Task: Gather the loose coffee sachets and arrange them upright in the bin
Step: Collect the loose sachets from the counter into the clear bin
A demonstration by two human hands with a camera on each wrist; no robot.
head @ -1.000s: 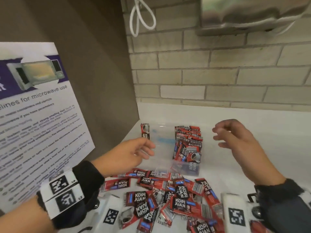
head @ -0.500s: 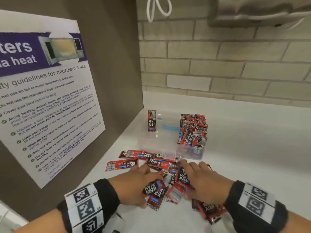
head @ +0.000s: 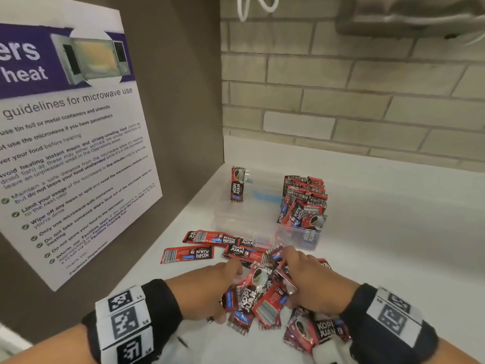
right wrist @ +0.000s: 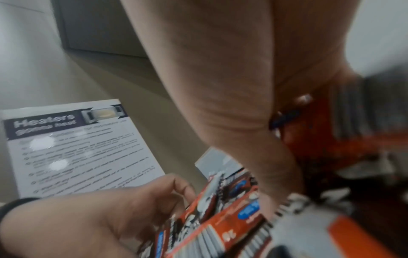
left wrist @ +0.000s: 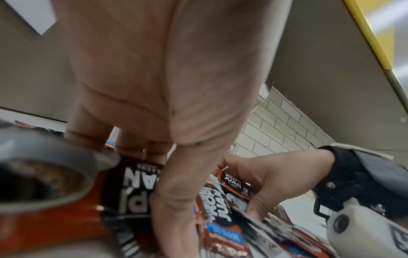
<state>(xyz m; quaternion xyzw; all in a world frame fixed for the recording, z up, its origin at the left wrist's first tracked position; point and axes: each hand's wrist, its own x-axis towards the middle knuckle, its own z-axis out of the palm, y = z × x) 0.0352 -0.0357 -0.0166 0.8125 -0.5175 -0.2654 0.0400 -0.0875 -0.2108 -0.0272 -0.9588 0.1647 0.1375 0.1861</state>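
Observation:
Red and black coffee sachets (head: 258, 292) are bunched between my two hands near the front of the white counter. My left hand (head: 225, 282) grips the bunch from the left, and my right hand (head: 291, 274) curls round it from the right. The left wrist view shows my right hand's fingers (left wrist: 256, 206) pinching sachets (left wrist: 220, 218). More loose sachets (head: 187, 254) lie flat behind and to the right (head: 315, 332). The clear bin (head: 236, 219) stands beyond, with several upright sachets (head: 304, 195) packed at its right end and one sachet (head: 237, 183) upright at its far left corner.
A brown side panel with a microwave guidelines poster (head: 73, 153) rises at the left. A brick wall (head: 341, 101) closes the back, with a metal dispenser (head: 409, 14) and a white cord (head: 246, 6) overhead. White counter (head: 393, 232) stretches to the right.
Both hands came down from beside the bin onto the loose pile. They have since drawn several sachets together into a bunch between them.

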